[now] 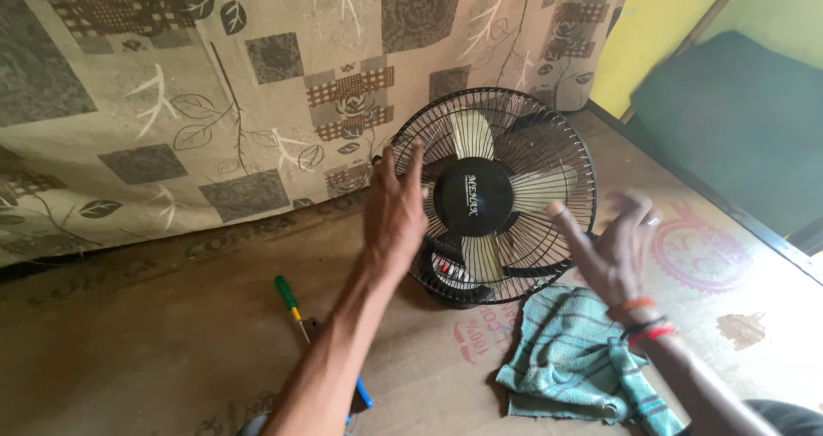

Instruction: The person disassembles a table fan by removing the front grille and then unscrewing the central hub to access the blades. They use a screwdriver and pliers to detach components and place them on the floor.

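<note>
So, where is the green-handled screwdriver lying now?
In the head view the green-handled screwdriver lies on the brown floor, just left of the left forearm and left of the black table fan.

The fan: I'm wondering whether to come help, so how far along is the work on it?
Early. Done: the screwdriver and cloth are laid out on the floor. In hand: the left hand rests on the guard's rim; the right hand, blurred, hovers open beside it. Left: the fan has its front guard, centre cap and blades all in place.
</note>
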